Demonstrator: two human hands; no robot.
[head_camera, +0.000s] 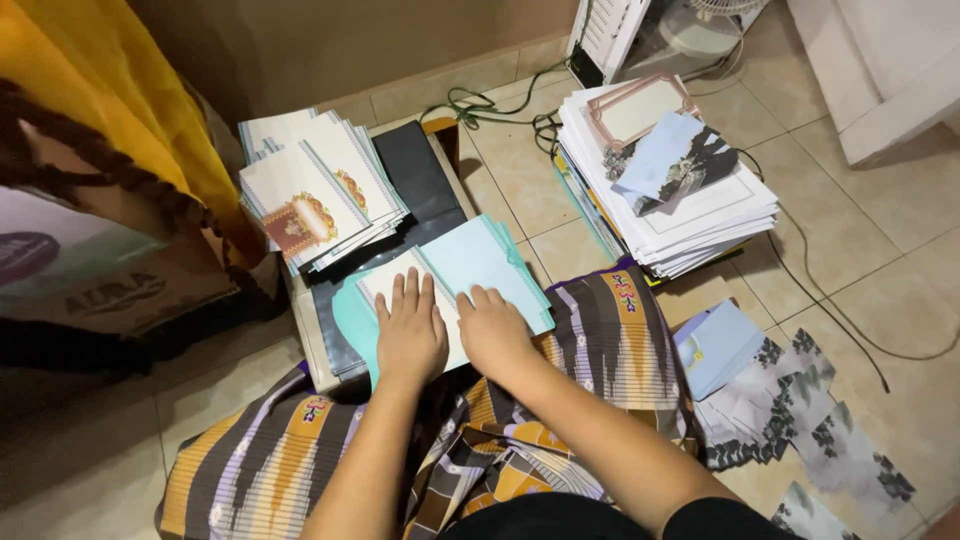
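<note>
While both palms pressed flat, fingers spread & gripping nothing, the left hand (410, 335) lay on a white card (395, 285) and the right hand (492, 330) beside it on a pale teal folder (485, 262), prob. to keep the paper flat. Both sheets rested on a low board (312, 345) w/ a dark glossy mat (415, 170), just in front of the knees, over a striped cloth (610, 330). Fanned white printed cards (315, 190) sat at the board's far left; a thick stack of white sheets (690, 215) sat on the tiled floor (880, 260) to the right, w/ loose blue & leaf-print papers (780, 400) nearer.
</note>
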